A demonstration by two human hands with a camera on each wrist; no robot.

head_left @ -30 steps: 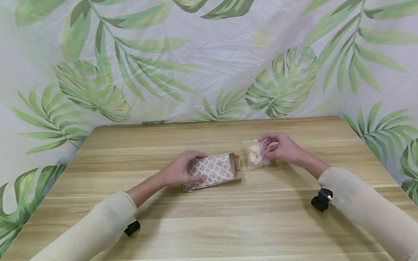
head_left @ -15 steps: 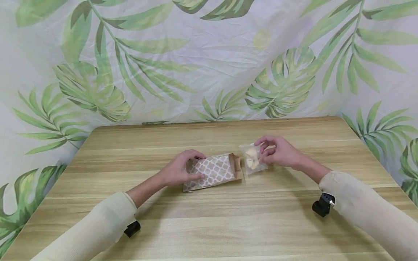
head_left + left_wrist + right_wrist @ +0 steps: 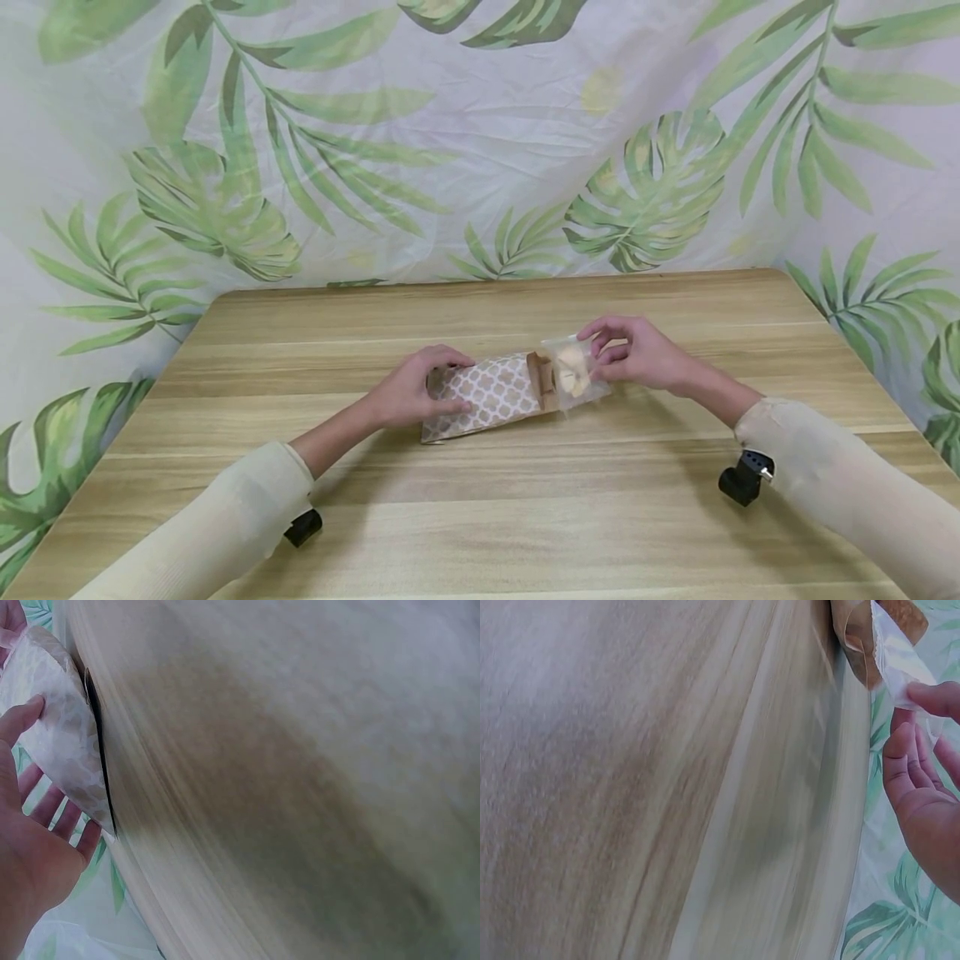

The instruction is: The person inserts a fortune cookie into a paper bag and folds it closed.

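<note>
A brown paper bag [image 3: 495, 387] with a white lattice print lies on its side on the table, its mouth gaping to the right. My left hand [image 3: 412, 387] grips it near the closed end, thumb on the near side and fingers over the far side. Between thumb and fingers, my right hand [image 3: 641, 354] pinches the right edge of a small clear packet [image 3: 573, 371] holding pale yellow pieces. The packet's left edge overlaps the bag's mouth. In the right wrist view, the clear packet [image 3: 900, 656] is in front of the brown opening.
The wooden table [image 3: 480, 517] extends to a patterned leaf-print cloth [image 3: 495, 142] hung behind its back edge. A black wrist camera [image 3: 746, 477] hangs below the right sleeve, another black camera [image 3: 303, 527] below the left.
My right hand has moved left and slightly nearer with the packet, from beside the bag to its mouth. My left hand and the bag have stayed about where they were.
</note>
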